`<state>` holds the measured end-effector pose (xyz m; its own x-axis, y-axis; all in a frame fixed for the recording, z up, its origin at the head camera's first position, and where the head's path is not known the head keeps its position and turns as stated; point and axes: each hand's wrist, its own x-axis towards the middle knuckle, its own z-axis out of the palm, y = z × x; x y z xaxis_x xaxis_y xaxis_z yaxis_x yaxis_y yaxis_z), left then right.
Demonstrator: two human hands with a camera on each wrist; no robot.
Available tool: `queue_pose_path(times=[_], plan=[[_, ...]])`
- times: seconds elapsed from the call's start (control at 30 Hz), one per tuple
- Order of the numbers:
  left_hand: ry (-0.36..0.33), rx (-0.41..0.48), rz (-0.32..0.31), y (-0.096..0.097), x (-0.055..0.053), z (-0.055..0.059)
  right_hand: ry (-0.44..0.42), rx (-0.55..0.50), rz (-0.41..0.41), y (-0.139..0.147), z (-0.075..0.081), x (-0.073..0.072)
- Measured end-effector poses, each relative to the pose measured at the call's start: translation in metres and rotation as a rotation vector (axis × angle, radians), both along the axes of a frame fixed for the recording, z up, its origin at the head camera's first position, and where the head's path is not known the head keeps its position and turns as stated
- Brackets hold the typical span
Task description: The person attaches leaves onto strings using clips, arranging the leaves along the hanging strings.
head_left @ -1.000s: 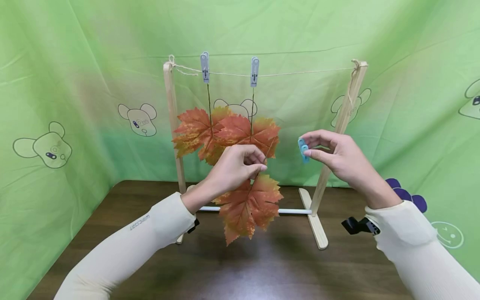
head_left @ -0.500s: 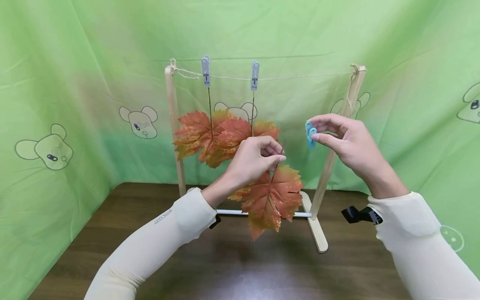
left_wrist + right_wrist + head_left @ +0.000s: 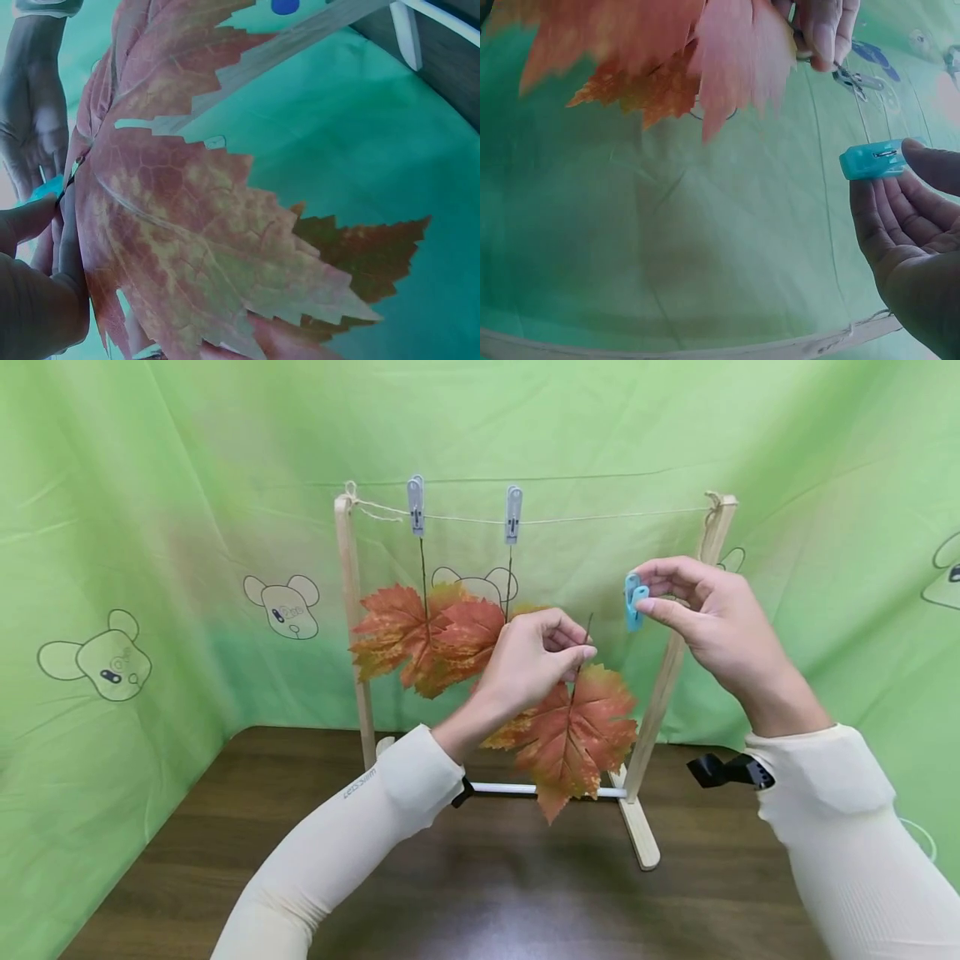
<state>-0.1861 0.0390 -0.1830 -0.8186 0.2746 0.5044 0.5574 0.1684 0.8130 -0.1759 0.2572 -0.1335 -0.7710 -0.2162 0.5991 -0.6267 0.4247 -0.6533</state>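
My left hand (image 3: 536, 656) pinches the thin dark stem of an orange-red artificial maple leaf (image 3: 573, 739), which hangs below the fingers, in front of the rack. In the left wrist view that leaf (image 3: 172, 217) fills the middle. To its right and higher, my right hand (image 3: 708, 618) holds a light blue clothespin (image 3: 635, 602) between thumb and fingers. The right wrist view shows this clothespin (image 3: 877, 159) lengthwise across the fingertips, apart from the leaf stem. Two similar leaves (image 3: 397, 631) hang by their stems from grey clothespins (image 3: 512, 516) on the string (image 3: 592, 518).
The string runs between two wooden posts (image 3: 351, 610) on flat wooden feet (image 3: 639, 831), joined low down by a white rod (image 3: 502, 788). Under the rack is a dark wooden table (image 3: 487, 877). A green curtain (image 3: 187, 527) with mouse drawings surrounds it.
My left hand has moved right and slightly up with the leaf, towards the right post. My right hand has risen with the blue clothespin, which is now closer to the string.
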Motion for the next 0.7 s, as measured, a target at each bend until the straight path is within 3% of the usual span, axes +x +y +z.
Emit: queue_pose_path(times=[0.3, 0.57, 0.7], plan=[[-0.001, 0.097, 0.012, 0.016, -0.011, 0.009, 0.000, -0.179, 0.119, -0.002, 0.009, -0.011], [0.031, 0.100, 0.033, 0.030, -0.015, 0.021, 0.029, -0.350, 0.188, -0.007, 0.022, -0.019], [-0.001, 0.098, 0.048, 0.035, -0.018, 0.026, 0.054, -0.429, 0.214, -0.010, 0.027, -0.021]])
